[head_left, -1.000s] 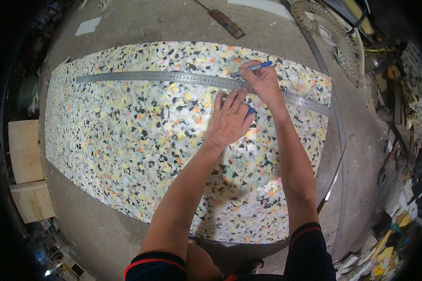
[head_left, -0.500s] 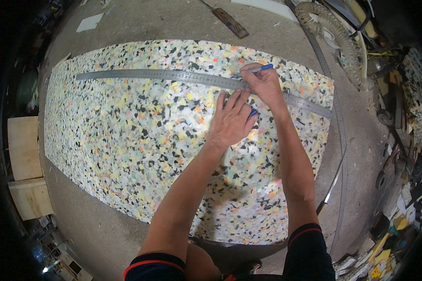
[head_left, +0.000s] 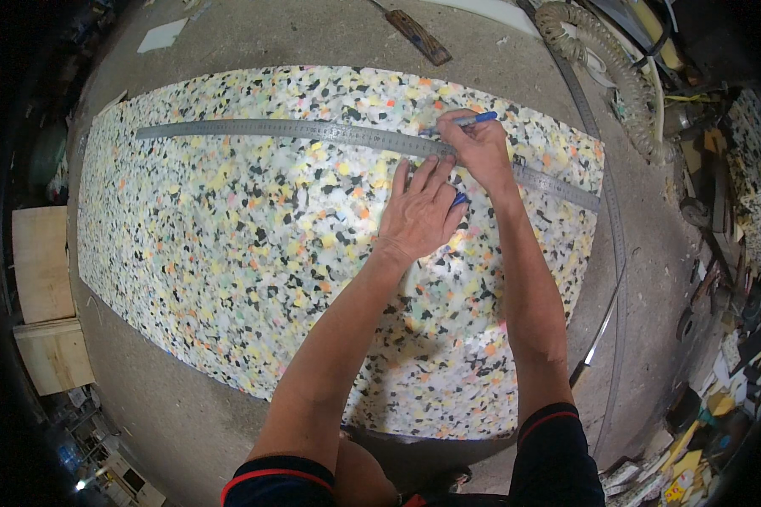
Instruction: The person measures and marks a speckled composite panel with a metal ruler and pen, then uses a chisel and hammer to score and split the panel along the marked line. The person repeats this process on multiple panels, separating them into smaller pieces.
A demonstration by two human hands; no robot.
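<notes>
A large speckled rebonded foam sheet point(head_left: 254, 270) lies flat before me. Across its far part runs a long steel ruler point(head_left: 254, 128), reaching to the right edge. My left hand point(head_left: 418, 211) presses its fingertips on the ruler's near edge, and a small blue pen cap point(head_left: 459, 199) pokes out between its thumb and forefinger. Just beyond, my right hand point(head_left: 480, 152) pinches a pen with a blue end point(head_left: 486, 117), tilted with its tip toward the ruler's far edge. The right wrist covers part of the ruler; the fingers hide any fresh mark.
On the concrete floor point(head_left: 169, 380), a long-bladed knife point(head_left: 596, 338) and a long metal strip point(head_left: 619, 253) lie right of the sheet. A wooden-handled tool point(head_left: 418, 36) is beyond it. Wooden boxes point(head_left: 46, 266) stand left. Hoses point(head_left: 566, 29) and foam scraps point(head_left: 727, 397) crowd the right side.
My right hand and the pen have shifted slightly to the right along the ruler. The left hand stays pressed in place.
</notes>
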